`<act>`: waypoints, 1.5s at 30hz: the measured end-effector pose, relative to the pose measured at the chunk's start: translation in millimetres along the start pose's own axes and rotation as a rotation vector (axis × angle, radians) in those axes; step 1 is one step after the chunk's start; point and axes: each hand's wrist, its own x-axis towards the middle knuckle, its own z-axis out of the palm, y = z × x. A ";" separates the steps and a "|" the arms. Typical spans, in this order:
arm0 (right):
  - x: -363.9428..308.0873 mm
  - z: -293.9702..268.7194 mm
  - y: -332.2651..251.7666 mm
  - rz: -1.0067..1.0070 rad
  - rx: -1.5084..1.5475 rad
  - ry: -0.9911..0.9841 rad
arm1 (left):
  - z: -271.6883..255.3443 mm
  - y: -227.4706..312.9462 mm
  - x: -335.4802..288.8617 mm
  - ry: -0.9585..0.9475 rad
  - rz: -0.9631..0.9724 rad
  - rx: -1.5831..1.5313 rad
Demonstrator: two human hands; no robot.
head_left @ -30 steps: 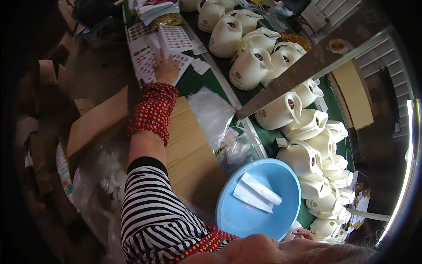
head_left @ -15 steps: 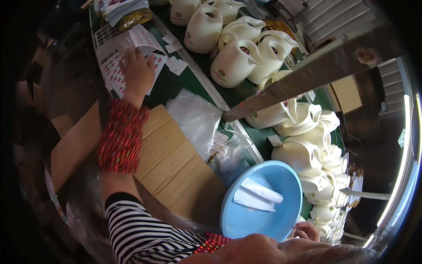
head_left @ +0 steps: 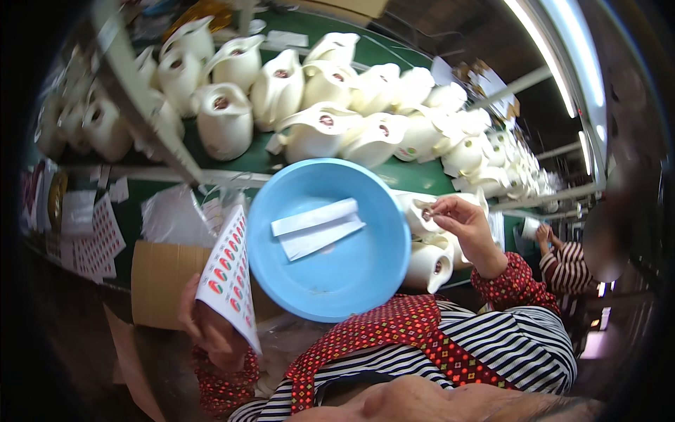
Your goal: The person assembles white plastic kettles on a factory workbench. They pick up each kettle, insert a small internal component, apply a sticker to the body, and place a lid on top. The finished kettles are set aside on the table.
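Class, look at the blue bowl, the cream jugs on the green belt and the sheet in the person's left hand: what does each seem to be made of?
Blue bowl: probably plastic, with an even colour, thin rim and soft sheen.
Cream jugs: likely moulded plastic, smooth and slightly glossy, all identical in shape.
Sheet in the left hand: paper, thin and bending, printed with rows of small stickers; its finish is unclear.

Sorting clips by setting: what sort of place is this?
Likely a factory line: rows of cream jugs on a green belt, a sticker sheet in the left hand, another worker's hand nearby.
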 end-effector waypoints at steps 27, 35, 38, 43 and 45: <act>-102.7 -399.6 130.3 -0.198 0.235 0.191 | 337.3 369.3 82.5 -0.731 0.102 0.149; -105.4 -422.7 122.6 -0.259 -0.022 0.219 | 645.3 353.3 96.1 -0.613 -0.041 -0.137; -119.9 -432.9 134.0 -0.251 -0.101 0.260 | 688.8 362.1 102.8 -0.628 -0.211 -0.127; -132.9 -440.8 144.5 -0.168 -0.086 0.355 | 717.7 353.8 117.8 -0.723 -0.524 -0.417; -137.3 -439.0 142.4 -0.158 -0.081 0.391 | 714.7 366.1 125.8 -0.679 -0.653 -0.711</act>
